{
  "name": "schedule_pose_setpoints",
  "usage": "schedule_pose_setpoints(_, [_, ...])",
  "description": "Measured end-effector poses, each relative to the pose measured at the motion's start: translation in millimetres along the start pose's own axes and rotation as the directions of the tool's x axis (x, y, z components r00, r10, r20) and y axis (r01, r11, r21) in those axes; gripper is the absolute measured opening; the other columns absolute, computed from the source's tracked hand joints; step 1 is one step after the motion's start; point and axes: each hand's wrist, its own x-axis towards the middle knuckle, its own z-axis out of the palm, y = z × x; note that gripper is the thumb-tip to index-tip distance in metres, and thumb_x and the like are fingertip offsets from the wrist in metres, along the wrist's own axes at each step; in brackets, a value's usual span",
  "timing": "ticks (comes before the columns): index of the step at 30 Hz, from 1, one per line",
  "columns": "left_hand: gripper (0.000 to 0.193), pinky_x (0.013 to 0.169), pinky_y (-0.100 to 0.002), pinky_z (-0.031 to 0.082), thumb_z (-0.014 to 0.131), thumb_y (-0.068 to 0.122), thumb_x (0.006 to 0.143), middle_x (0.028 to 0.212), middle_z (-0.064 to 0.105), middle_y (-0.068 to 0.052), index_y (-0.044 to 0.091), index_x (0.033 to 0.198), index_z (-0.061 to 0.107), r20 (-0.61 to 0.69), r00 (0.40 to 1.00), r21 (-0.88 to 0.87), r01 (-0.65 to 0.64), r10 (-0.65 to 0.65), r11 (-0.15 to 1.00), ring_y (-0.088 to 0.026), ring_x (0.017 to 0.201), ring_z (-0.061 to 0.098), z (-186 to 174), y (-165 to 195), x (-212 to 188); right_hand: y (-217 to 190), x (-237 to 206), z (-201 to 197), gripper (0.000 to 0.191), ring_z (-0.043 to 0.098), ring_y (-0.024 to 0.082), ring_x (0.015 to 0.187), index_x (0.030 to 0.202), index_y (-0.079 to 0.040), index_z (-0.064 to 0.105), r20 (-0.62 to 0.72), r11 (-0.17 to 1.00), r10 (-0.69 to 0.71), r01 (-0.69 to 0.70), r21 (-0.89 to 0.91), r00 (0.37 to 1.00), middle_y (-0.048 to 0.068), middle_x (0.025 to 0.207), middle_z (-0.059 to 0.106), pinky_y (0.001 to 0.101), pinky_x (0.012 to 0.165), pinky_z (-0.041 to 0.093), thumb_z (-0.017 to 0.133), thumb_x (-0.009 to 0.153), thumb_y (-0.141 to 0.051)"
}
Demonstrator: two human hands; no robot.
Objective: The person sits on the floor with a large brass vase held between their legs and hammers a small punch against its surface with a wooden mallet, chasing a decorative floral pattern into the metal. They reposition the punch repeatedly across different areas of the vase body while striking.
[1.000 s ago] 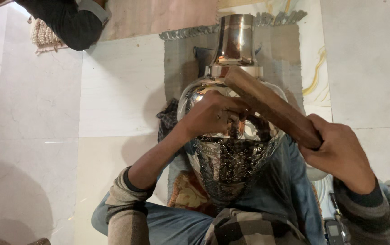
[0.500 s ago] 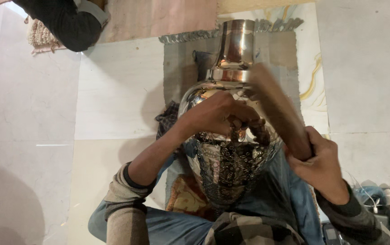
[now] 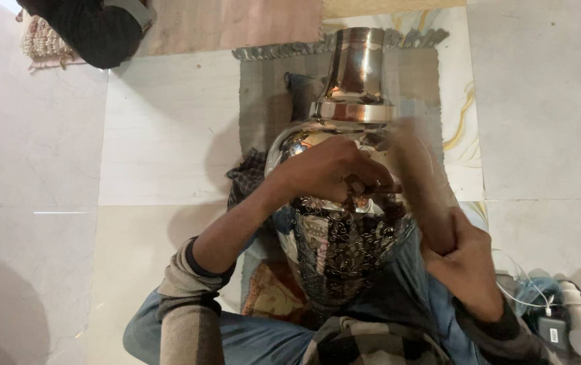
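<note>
The metal vessel (image 3: 344, 203) is polished to a mirror gloss on its neck and shoulder, while below the left hand (image 3: 334, 169) its belly is rough with dense embossed floral chasing. Beside the vessel, the stick (image 3: 422, 182) in the right hand (image 3: 463, 263) looks like matt brown wood, though it is blurred. Under the vessel lies a matt grey cloth mat (image 3: 263, 88) with a crimped edge, on a floor (image 3: 67, 203) of smooth, glossy pale stone tiles; below it come soft denim and a coarse knitted sleeve (image 3: 186, 304).
</note>
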Motion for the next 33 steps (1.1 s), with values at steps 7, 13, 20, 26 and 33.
schedule_pose_setpoints(7, [0.051, 0.054, -0.036, 0.049, 0.077, -0.003, 0.069, 0.077, 0.079, -0.003, 0.023, 0.113, 0.08, 0.022, 0.988, 0.051, 0.149, -0.15, 0.988, -0.018, 0.058, 0.068, -4, 9, -6, 7, 10, -9, 0.018, 0.053, 0.009, 0.067, 0.095, 0.0, 0.063, 0.083, 0.995, 0.077, -0.07, -0.077, 0.994, 0.006, 0.072, 0.062, 0.03, 0.061, 0.045, 0.075, 0.082, -0.005])
schedule_pose_setpoints(13, [0.047, 0.057, -0.033, 0.054, 0.073, -0.006, 0.073, 0.103, 0.081, -0.003, 0.017, 0.114, 0.079, -0.145, 0.989, -0.041, 0.018, -0.024, 0.999, -0.018, 0.071, 0.074, -4, 12, -14, 0, 23, -4, 0.021, 0.05, 0.008, 0.07, 0.1, -0.001, 0.065, 0.096, 0.999, -0.035, 0.034, 0.018, 0.995, 0.005, 0.076, 0.062, 0.027, 0.062, 0.044, 0.075, 0.083, -0.006])
schedule_pose_setpoints(20, [0.048, 0.066, -0.037, 0.057, 0.073, -0.005, 0.072, 0.102, 0.079, -0.005, 0.015, 0.115, 0.078, -0.184, 0.974, -0.023, 0.133, -0.135, 0.991, -0.023, 0.078, 0.076, 2, 18, -21, -18, 47, -26, 0.028, 0.055, 0.012, 0.06, 0.101, 0.001, 0.064, 0.212, 0.965, -0.05, 0.102, -0.241, 0.976, 0.011, 0.073, 0.063, 0.0305, 0.059, 0.047, 0.076, 0.078, -0.01])
schedule_pose_setpoints(26, [0.045, 0.07, -0.036, 0.059, 0.069, -0.006, 0.075, 0.11, 0.078, -0.007, 0.013, 0.115, 0.078, -0.285, 0.941, -0.005, 0.187, -0.181, 0.982, -0.023, 0.083, 0.076, 4, 25, -28, -31, 61, -23, 0.03, 0.051, 0.013, 0.059, 0.101, 0.001, 0.062, 0.254, 0.981, -0.088, 0.128, -0.143, 0.963, 0.011, 0.065, 0.058, 0.0305, 0.056, 0.045, 0.072, 0.074, -0.008])
schedule_pose_setpoints(33, [0.044, 0.075, -0.031, 0.063, 0.073, -0.003, 0.074, 0.113, 0.077, -0.008, 0.01, 0.116, 0.075, -0.447, 0.844, -0.089, 0.287, -0.296, 0.954, -0.02, 0.093, 0.077, 17, 41, -36, -50, 100, -38, 0.033, 0.051, 0.014, 0.056, 0.099, 0.0, 0.061, 0.484, 0.965, -0.064, 0.178, -0.194, 0.873, 0.011, 0.061, 0.055, 0.0338, 0.05, 0.042, 0.073, 0.071, -0.011])
